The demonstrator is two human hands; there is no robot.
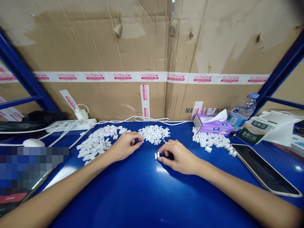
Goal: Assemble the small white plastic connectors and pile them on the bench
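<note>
Over the blue worktop point(133, 196), our right hand point(179, 156) pinches a white plastic connector point(156, 156) between thumb and forefinger, in front of the middle heap. Our left hand point(127, 146) has thumb and forefinger drawn together on a tiny white piece point(142, 142), just beside that same heap of small white parts point(154, 134). None of the loose parts sits in a container: a pile of white housings point(95, 144) lies to the left, and a pile of white blocks point(211, 140) lies to the right, against a purple tissue box point(216, 128). From that box a white tissue point(217, 116) sticks out of the top slot. Behind it we see a clear plastic bottle point(242, 110) with its blue cap on; how full it is we cannot tell. Beside the bottle, a soy milk carton point(257, 129) lies tilted with white flaps spread, its inside hidden from us. A smartphone point(266, 169) lies nearby.
</note>
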